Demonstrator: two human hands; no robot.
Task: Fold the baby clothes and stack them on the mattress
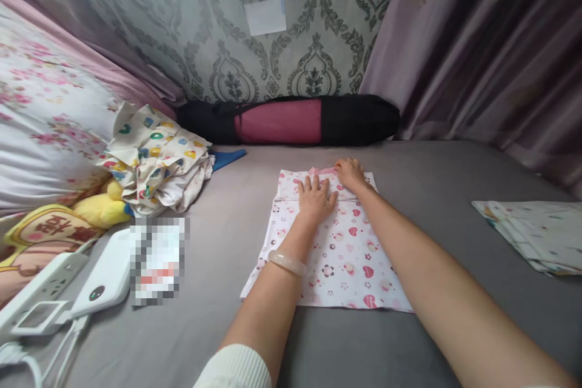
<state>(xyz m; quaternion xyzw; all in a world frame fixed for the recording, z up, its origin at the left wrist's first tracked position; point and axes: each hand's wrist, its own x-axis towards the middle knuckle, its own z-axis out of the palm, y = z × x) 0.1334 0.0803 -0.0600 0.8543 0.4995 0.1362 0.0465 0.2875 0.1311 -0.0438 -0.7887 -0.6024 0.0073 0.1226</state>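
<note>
A small white shirt (339,242) printed with pink hearts, flowers and little figures lies folded flat on the grey bedsheet, its pink collar (325,171) at the far edge. My left hand (314,197) rests on the upper part of it, palm down with fingers spread. Beside it, my right hand (351,174) has its fingers bent and drawn together on the shirt's far edge, next to the collar. The fingertips of the right hand are partly hidden. A pale bangle circles my left wrist.
Crumpled patterned clothes (157,160) and a yellow plush toy (104,206) lie at left, near a power strip (57,276) and white power bank (107,276). A black and maroon long bag (277,121) lies along the wall. Folded cloth (536,233) sits at right.
</note>
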